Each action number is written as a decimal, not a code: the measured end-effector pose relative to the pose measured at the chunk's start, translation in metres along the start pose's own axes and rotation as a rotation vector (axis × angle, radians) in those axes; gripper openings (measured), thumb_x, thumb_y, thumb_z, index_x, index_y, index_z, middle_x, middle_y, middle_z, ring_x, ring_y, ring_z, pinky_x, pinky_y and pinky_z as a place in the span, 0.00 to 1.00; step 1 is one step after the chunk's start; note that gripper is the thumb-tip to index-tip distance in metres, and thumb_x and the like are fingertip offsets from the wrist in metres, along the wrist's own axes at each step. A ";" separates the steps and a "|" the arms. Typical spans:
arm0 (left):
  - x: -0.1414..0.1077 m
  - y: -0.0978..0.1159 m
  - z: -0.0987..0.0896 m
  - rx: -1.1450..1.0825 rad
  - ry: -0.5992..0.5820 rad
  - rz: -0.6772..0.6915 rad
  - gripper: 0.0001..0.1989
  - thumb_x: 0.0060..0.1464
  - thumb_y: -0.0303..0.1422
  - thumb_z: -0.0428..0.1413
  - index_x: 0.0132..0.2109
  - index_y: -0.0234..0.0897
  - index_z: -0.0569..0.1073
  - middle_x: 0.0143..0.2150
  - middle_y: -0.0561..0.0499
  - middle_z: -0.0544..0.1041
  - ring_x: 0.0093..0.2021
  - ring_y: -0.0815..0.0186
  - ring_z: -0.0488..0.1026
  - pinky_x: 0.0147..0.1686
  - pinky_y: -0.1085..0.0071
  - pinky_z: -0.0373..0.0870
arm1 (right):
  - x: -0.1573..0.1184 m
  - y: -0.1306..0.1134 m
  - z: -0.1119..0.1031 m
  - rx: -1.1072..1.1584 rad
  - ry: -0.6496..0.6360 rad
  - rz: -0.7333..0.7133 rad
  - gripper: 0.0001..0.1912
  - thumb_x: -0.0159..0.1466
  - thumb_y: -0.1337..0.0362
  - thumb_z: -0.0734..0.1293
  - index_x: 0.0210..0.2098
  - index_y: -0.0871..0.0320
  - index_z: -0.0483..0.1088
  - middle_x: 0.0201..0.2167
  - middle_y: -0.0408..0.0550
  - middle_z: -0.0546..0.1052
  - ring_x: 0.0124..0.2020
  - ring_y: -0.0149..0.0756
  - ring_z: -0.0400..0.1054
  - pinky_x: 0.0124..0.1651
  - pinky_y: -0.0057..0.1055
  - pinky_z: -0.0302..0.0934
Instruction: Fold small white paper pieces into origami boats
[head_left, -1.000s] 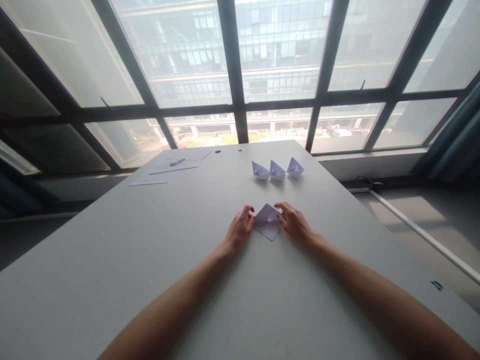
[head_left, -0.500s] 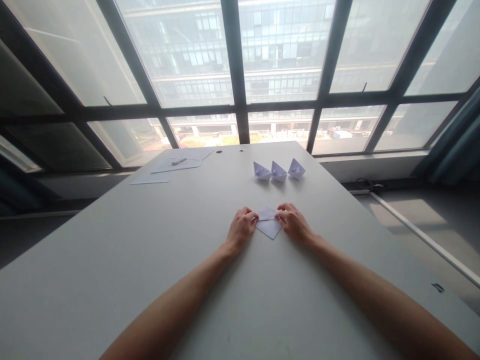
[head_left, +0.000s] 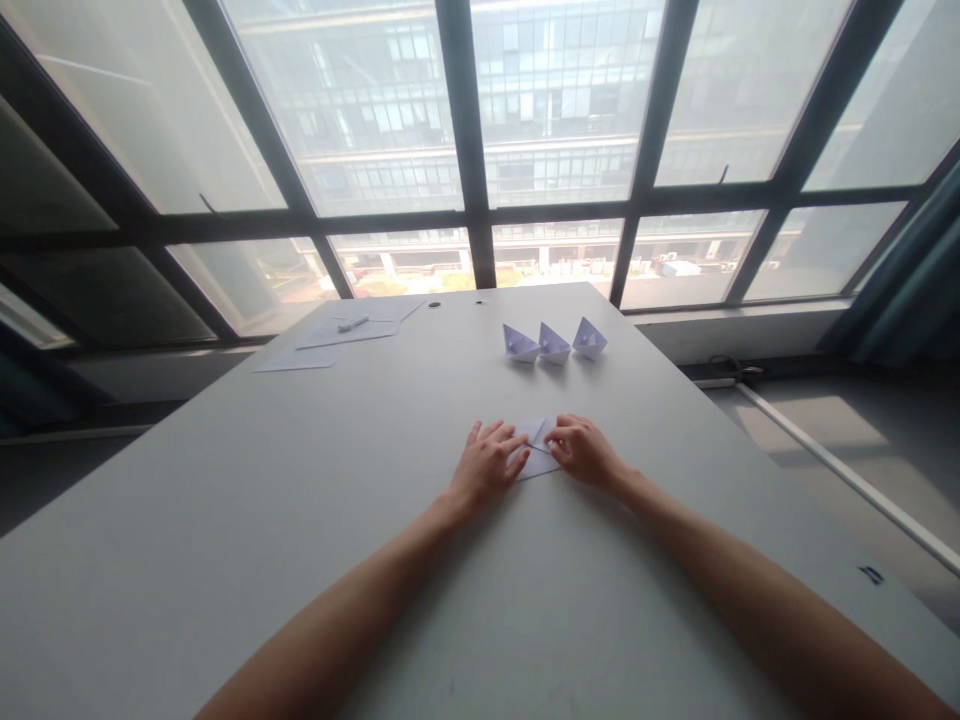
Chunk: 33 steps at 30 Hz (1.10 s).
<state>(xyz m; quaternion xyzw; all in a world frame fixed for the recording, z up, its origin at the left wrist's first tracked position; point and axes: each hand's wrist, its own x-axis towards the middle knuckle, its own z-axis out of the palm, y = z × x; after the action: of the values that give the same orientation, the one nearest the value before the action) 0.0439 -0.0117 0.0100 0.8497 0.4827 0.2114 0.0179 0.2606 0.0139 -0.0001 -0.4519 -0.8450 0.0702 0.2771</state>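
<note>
A small folded sheet of white paper (head_left: 537,464) lies on the table between my hands, partly covered by them. My left hand (head_left: 491,458) rests on its left side with the fingers spread and their tips on the paper. At the right side, my right hand (head_left: 583,450) has its fingers curled and pinches the paper's edge. Beyond the hands stand three folded paper boats in a row: the left boat (head_left: 520,345), the middle boat (head_left: 555,346) and the right boat (head_left: 590,341).
On the white table (head_left: 300,520), flat sheets of paper (head_left: 296,357) lie at the far left, with a white pen-like object (head_left: 353,324) on them. Large windows (head_left: 555,100) rise behind the table. A dark mark (head_left: 871,575) shows near the right edge.
My left hand has gone from pinching the paper's left corner to lying spread on it. The paper has turned, and its near edge now runs slantwise. The right hand still pinches.
</note>
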 end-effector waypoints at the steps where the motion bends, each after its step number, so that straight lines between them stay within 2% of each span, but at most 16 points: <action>1: -0.001 0.000 0.001 0.013 -0.016 0.009 0.16 0.65 0.40 0.50 0.56 0.47 0.74 0.60 0.46 0.72 0.64 0.52 0.62 0.65 0.44 0.48 | 0.000 0.000 0.001 0.026 -0.003 -0.013 0.10 0.61 0.72 0.65 0.34 0.55 0.78 0.32 0.47 0.76 0.38 0.37 0.69 0.47 0.32 0.60; 4: -0.001 -0.001 0.003 0.037 0.000 0.009 0.16 0.64 0.41 0.51 0.55 0.46 0.76 0.63 0.43 0.67 0.65 0.51 0.59 0.65 0.45 0.50 | -0.001 0.003 0.004 0.082 0.041 -0.062 0.13 0.61 0.74 0.64 0.39 0.55 0.78 0.38 0.48 0.78 0.44 0.38 0.69 0.51 0.34 0.60; 8: 0.000 -0.004 0.003 0.017 -0.002 0.008 0.15 0.64 0.39 0.52 0.55 0.47 0.75 0.56 0.44 0.72 0.58 0.56 0.67 0.65 0.46 0.50 | 0.000 0.006 0.008 0.079 0.046 -0.099 0.17 0.59 0.77 0.64 0.43 0.54 0.77 0.48 0.48 0.78 0.52 0.39 0.67 0.58 0.38 0.56; 13: -0.001 -0.005 0.007 -0.003 -0.036 0.021 0.15 0.66 0.38 0.49 0.55 0.45 0.73 0.62 0.45 0.70 0.66 0.53 0.60 0.66 0.42 0.46 | 0.001 0.000 0.004 0.014 -0.002 -0.069 0.14 0.60 0.74 0.64 0.41 0.54 0.78 0.40 0.48 0.80 0.45 0.39 0.69 0.54 0.38 0.58; 18: -0.002 -0.006 0.012 -0.035 -0.065 -0.002 0.18 0.65 0.42 0.50 0.57 0.42 0.70 0.66 0.43 0.64 0.68 0.51 0.55 0.65 0.43 0.49 | -0.002 -0.002 0.002 0.083 -0.003 -0.092 0.14 0.60 0.75 0.63 0.38 0.55 0.78 0.34 0.47 0.78 0.41 0.37 0.70 0.47 0.32 0.62; 22: -0.001 -0.006 0.009 -0.067 -0.064 0.032 0.19 0.61 0.40 0.55 0.58 0.44 0.71 0.60 0.44 0.69 0.63 0.53 0.62 0.66 0.46 0.49 | -0.002 0.001 0.005 0.155 0.064 -0.091 0.17 0.61 0.76 0.62 0.41 0.55 0.78 0.37 0.48 0.80 0.43 0.37 0.71 0.49 0.33 0.63; 25: -0.001 -0.005 0.007 -0.104 -0.089 0.093 0.17 0.62 0.35 0.54 0.57 0.47 0.71 0.57 0.47 0.72 0.60 0.57 0.65 0.67 0.44 0.41 | -0.001 0.002 0.006 0.146 0.058 -0.113 0.20 0.61 0.77 0.62 0.46 0.53 0.77 0.46 0.48 0.80 0.51 0.38 0.69 0.55 0.36 0.61; 27: -0.001 -0.004 0.007 -0.131 -0.091 0.113 0.15 0.64 0.32 0.52 0.56 0.48 0.73 0.56 0.49 0.73 0.59 0.59 0.66 0.67 0.42 0.37 | 0.000 0.002 0.006 0.102 0.025 -0.099 0.18 0.61 0.75 0.63 0.45 0.52 0.77 0.48 0.46 0.79 0.53 0.39 0.69 0.57 0.38 0.58; 30: 0.000 -0.004 0.007 -0.148 -0.078 0.103 0.15 0.64 0.28 0.50 0.53 0.48 0.75 0.56 0.50 0.75 0.60 0.60 0.67 0.67 0.43 0.39 | 0.000 0.000 0.004 0.022 0.017 -0.041 0.15 0.61 0.74 0.64 0.41 0.53 0.78 0.44 0.47 0.80 0.50 0.40 0.69 0.57 0.38 0.56; 33: 0.001 -0.003 0.005 -0.135 -0.064 0.074 0.21 0.59 0.21 0.51 0.51 0.48 0.77 0.55 0.50 0.76 0.59 0.60 0.68 0.67 0.46 0.45 | 0.000 -0.003 0.002 -0.040 0.030 0.012 0.12 0.60 0.75 0.65 0.37 0.55 0.78 0.39 0.49 0.79 0.46 0.40 0.68 0.54 0.37 0.57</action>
<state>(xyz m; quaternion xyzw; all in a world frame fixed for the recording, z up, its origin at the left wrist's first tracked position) 0.0436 -0.0082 0.0051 0.8700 0.4350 0.2168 0.0826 0.2577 0.0126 -0.0009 -0.4632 -0.8394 0.0482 0.2804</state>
